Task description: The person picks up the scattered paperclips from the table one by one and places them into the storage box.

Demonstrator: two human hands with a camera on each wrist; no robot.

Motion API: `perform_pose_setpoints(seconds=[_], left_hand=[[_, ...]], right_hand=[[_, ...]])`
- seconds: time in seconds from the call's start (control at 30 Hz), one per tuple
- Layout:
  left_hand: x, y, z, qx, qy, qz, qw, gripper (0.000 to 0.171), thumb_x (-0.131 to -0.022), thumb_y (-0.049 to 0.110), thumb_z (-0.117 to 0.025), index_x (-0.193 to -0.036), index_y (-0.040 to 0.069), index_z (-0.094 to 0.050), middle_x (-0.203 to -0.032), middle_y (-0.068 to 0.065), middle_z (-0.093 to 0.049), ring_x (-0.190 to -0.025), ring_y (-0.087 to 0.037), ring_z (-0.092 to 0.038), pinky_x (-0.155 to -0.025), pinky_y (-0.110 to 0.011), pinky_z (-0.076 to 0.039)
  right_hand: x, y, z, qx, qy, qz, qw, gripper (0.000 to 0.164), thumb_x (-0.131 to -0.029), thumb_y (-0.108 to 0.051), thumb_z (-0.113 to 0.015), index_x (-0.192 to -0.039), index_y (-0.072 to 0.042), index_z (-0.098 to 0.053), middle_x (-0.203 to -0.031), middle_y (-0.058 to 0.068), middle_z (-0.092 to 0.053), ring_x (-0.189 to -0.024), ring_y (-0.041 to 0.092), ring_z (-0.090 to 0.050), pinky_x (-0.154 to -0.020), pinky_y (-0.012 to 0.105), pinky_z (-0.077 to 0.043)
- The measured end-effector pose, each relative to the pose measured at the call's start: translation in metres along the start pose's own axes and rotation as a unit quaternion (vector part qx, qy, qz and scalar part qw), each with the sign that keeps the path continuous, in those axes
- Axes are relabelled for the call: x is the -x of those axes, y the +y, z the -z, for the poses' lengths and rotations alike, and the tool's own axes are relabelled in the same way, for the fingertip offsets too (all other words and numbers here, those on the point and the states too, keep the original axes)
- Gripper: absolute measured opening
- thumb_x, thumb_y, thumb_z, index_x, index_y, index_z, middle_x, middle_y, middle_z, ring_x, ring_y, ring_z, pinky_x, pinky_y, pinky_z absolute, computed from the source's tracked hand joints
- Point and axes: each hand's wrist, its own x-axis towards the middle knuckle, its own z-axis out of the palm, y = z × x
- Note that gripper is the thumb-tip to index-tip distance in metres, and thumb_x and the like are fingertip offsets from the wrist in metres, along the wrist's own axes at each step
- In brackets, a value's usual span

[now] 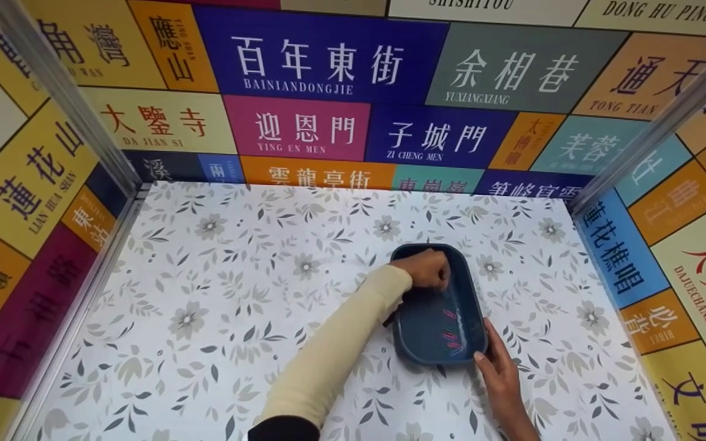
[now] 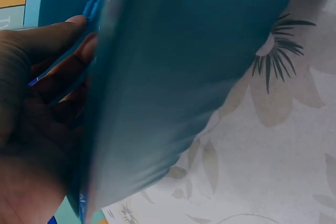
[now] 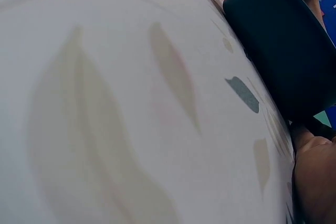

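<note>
A dark blue rectangular plastic container [image 1: 426, 331] with rounded corners sits on the floral surface, right of the middle. Several pink-red paper clips [image 1: 449, 331] lie inside it, along its right side. My left hand [image 1: 429, 271] reaches into the container's far end. In the left wrist view, its thumb and fingertip pinch a blue paper clip [image 2: 93, 7] behind the container wall [image 2: 157, 77]. My right hand [image 1: 503, 373] holds the near right corner from outside, thumb at the front and fingers along the side. The right wrist view shows only part of that hand, beside the container [image 3: 278, 45].
A white sheet with grey flowers and leaves [image 1: 206, 275] covers the work surface. Colourful panels [image 1: 316, 55] with printed characters stand at the back and both sides, with metal corner posts [image 1: 653, 122] between them. A cream sleeve [image 1: 334, 343] covers the left forearm.
</note>
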Motion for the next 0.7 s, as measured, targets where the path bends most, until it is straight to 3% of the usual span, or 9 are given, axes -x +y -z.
perform_pose_setpoints(seconds=[0.03, 0.07, 0.13, 0.2, 0.37, 0.5, 0.7], left_hand=[[0.0, 0.002, 0.0, -0.003, -0.003, -0.001, 1.0, 0.017, -0.095, -0.003, -0.072, -0.089, 0.005, -0.086, -0.083, 0.0, -0.077, -0.072, -0.01, -0.063, -0.099, -0.018, -0.049], [0.001, 0.004, 0.001, -0.004, -0.006, -0.003, 1.0, 0.017, -0.095, -0.004, -0.071, -0.09, 0.004, -0.086, -0.083, -0.001, -0.077, -0.072, -0.01, -0.062, -0.099, -0.018, -0.049], [0.0, 0.005, 0.0, -0.007, -0.007, -0.001, 1.0, 0.018, -0.095, -0.004, -0.07, -0.088, 0.004, -0.085, -0.08, 0.002, -0.075, -0.07, -0.01, -0.061, -0.088, -0.019, -0.05], [0.001, 0.008, 0.001, -0.005, -0.008, -0.002, 1.0, 0.018, -0.097, -0.002, -0.07, -0.09, 0.004, -0.085, -0.081, 0.001, -0.076, -0.069, -0.009, -0.061, -0.087, -0.02, -0.051], [0.012, 0.02, 0.013, 0.009, 0.004, -0.023, 0.9997, 0.014, -0.105, 0.005, -0.072, -0.106, 0.0, -0.085, -0.095, -0.008, -0.08, -0.074, -0.009, -0.061, -0.074, -0.022, -0.05], [0.015, 0.022, 0.019, 0.019, 0.031, -0.043, 0.9984, 0.016, -0.106, 0.01, -0.074, -0.115, 0.001, -0.084, -0.108, -0.009, -0.082, -0.087, -0.012, -0.07, -0.082, -0.021, -0.053], [0.026, 0.024, 0.023, 0.032, 0.074, -0.04, 0.9959, 0.02, -0.108, 0.014, -0.073, -0.121, 0.002, -0.083, -0.117, -0.009, -0.082, -0.105, -0.018, -0.074, -0.092, -0.023, -0.055]], right_hand=[[0.0, 0.0, 0.0, 0.001, 0.001, 0.001, 1.0, 0.068, -0.113, 0.0, -0.054, -0.173, 0.002, -0.022, -0.18, 0.027, -0.017, -0.149, -0.014, -0.037, -0.117, 0.011, -0.034], [-0.001, 0.001, 0.0, 0.002, 0.0, 0.002, 1.0, 0.068, -0.113, 0.0, -0.054, -0.173, 0.002, -0.022, -0.18, 0.027, -0.017, -0.149, -0.014, -0.037, -0.117, 0.011, -0.034], [-0.001, 0.001, 0.001, 0.002, 0.0, 0.001, 1.0, 0.068, -0.113, 0.0, -0.054, -0.173, 0.002, -0.022, -0.18, 0.027, -0.017, -0.149, -0.013, -0.037, -0.117, 0.011, -0.034], [-0.001, 0.001, 0.001, 0.002, 0.0, -0.001, 1.0, 0.068, -0.113, -0.001, -0.055, -0.173, 0.002, -0.022, -0.18, 0.026, -0.017, -0.149, -0.014, -0.036, -0.117, 0.01, -0.034], [-0.001, 0.0, 0.001, 0.007, 0.0, 0.001, 1.0, 0.068, -0.113, -0.001, -0.055, -0.173, 0.002, -0.022, -0.18, 0.025, -0.018, -0.15, -0.014, -0.035, -0.117, 0.01, -0.034], [-0.001, 0.0, 0.001, 0.01, -0.002, 0.01, 1.0, 0.067, -0.114, 0.0, -0.054, -0.173, 0.003, -0.022, -0.18, 0.027, -0.018, -0.15, -0.013, -0.036, -0.117, 0.01, -0.035], [-0.001, 0.0, 0.001, 0.03, 0.001, 0.007, 1.0, 0.067, -0.114, -0.003, -0.055, -0.173, 0.001, -0.023, -0.18, 0.025, -0.021, -0.149, -0.012, -0.037, -0.115, 0.01, -0.036]])
